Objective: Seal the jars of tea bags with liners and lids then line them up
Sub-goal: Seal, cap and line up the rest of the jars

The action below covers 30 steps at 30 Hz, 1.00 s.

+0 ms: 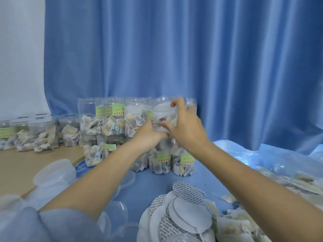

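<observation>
Clear plastic showed between the fingers of both hands: the right hand (186, 127) was curled over a lidded jar (165, 112), its fingertips (174, 102) bent onto the rim of the lid and its thumb pressed on the near wall, while the left hand (148, 133) gripped the same jar lower down, from the near left, fingers wrapped to the wall and mostly hidden behind the wrist. That jar, holding tea bags, was held at the level of the upper tier of a two-high stack of jars (111, 119), at that tier's right end; whether it already rested on the jars beneath I could not tell. Just below the hands stood the lower tier, two jars with green labels (187, 158) on the blue cloth (148, 182). Left of the left hand the stacked jars ran on, and further left a low row of single jars (35, 133) sat on the wooden tabletop (15, 165). Nearer than the hands, under the right forearm, lay a heap of round liners (185, 210), some printed side up, some plain white. Under the left forearm lay loose clear lids (54, 172). Well right of the right hand, loose tea bags (297, 186) were spread on plastic sheeting. Behind everything hung a blue curtain (192, 49)
</observation>
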{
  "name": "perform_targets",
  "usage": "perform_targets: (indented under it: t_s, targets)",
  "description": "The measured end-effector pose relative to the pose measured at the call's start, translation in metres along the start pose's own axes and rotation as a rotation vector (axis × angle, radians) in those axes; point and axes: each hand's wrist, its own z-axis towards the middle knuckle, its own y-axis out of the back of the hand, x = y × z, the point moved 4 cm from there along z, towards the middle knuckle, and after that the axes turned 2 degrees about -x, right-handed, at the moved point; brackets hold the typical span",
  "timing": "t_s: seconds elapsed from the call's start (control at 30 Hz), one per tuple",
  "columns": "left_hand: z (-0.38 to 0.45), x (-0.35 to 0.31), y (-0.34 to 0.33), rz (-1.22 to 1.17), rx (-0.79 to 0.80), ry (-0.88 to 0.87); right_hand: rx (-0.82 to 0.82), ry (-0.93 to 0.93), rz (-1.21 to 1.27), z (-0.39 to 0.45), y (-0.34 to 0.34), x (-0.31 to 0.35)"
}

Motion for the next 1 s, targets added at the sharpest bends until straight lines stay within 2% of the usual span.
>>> perform_targets:
  t_s: [0.1, 0.23, 0.3, 0.43, 0.57, 0.67, 0.77, 0.87, 1.0]
  targets:
    - [-0.024, 0.013, 0.014, 0.02, 0.01, -0.014, 0.166, -0.023, 0.085, -0.025, -0.016, 0.013]
    - [-0.052, 0.059, 0.03, 0.058, 0.053, 0.095, 0.293, -0.04, 0.191, -0.059, -0.053, 0.019]
    - [-0.06, 0.081, 0.034, 0.119, 0.068, 0.143, 0.319, -0.034, 0.215, -0.074, -0.073, 0.02]
    - [-0.068, 0.109, 0.034, 0.097, 0.137, 0.217, 0.302, -0.081, 0.216, -0.092, -0.1, 0.014]
    - [-0.069, 0.126, 0.022, 0.108, 0.248, 0.294, 0.4, -0.154, 0.16, -0.1, -0.112, 0.002]
    - [-0.071, 0.128, 0.016, 0.058, 0.254, 0.302, 0.454, -0.158, 0.163, -0.099, -0.111, -0.001]
    - [-0.075, 0.115, 0.014, -0.054, 0.145, 0.285, 0.491, -0.161, 0.179, -0.102, -0.107, -0.002]
    - [-0.082, 0.103, 0.008, -0.049, -0.081, 0.253, 0.472, -0.136, 0.139, -0.109, -0.098, -0.001]
    - [-0.098, 0.101, -0.019, -0.098, -0.289, 0.194, 0.422, -0.082, 0.017, -0.12, -0.077, -0.01]
